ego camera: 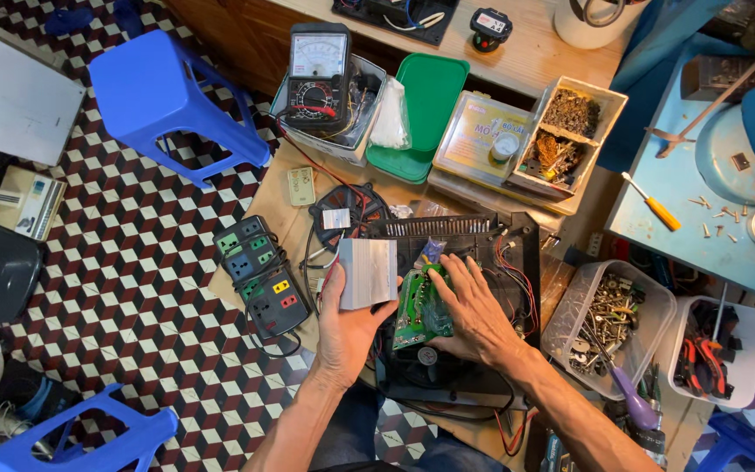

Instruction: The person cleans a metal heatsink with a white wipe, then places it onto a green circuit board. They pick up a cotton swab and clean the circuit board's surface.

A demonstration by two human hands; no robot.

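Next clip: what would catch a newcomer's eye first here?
At centre, the left hand holds a ribbed silver metal block while the right hand rests on a green circuit board inside an open black plastic housing. A bright blue plastic stool stands upper left on the red, black and white checkered floor.

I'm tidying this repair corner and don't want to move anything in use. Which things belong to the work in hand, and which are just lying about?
In use:
left hand holding the silver metal block
right hand on the green circuit board
black open casing beneath

Lying about:
analog multimeter
power strips
tub of screws
green tray
blue stool
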